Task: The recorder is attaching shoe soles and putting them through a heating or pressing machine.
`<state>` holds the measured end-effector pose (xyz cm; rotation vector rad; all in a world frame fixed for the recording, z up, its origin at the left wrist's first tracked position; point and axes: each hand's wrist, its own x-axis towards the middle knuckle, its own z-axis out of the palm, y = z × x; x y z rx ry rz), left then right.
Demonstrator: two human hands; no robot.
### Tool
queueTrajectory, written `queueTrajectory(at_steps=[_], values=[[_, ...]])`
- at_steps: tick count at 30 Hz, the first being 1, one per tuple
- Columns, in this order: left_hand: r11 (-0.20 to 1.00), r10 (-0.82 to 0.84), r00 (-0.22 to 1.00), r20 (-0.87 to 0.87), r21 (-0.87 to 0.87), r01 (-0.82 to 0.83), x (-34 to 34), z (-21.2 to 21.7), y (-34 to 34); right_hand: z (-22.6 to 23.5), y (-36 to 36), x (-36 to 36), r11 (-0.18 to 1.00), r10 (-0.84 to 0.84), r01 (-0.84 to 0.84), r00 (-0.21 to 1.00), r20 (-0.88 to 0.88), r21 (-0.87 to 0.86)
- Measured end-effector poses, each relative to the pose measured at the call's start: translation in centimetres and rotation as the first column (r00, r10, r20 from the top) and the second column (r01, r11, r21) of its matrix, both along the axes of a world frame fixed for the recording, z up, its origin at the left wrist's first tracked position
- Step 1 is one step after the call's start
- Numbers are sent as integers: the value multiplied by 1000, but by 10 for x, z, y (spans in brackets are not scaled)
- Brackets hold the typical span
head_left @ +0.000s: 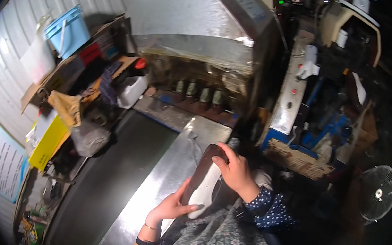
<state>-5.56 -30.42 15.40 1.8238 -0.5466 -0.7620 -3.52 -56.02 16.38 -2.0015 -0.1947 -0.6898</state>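
In front of my body I hold a long shoe sole (206, 178), dark brown on one side and white on the other, tilted with its far end up. My left hand (175, 207) grips its near end, thumb across the white part and fingers behind. My right hand (234, 169) is closed round the dark far end, thumb and forefinger at its edge. Beneath and to the left lies a shiny metal ledge (140, 199), running alongside a dark conveyor belt (100, 186).
Ahead stands a large metal-hooded machine (194, 19), with several greenish rounded parts in its opening. Left are a light-blue basket (69, 32), cardboard, cloths and a yellow box (50, 141). A fan (378, 194) and a blue-framed bench (284, 104) stand at the right.
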Motion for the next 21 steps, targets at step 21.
queueTrajectory(at_steps=[21], values=[[961,275,709,650,-194,-196,14,-89,-112,-167,-16,-105,923,203,-5,855,-477,384]])
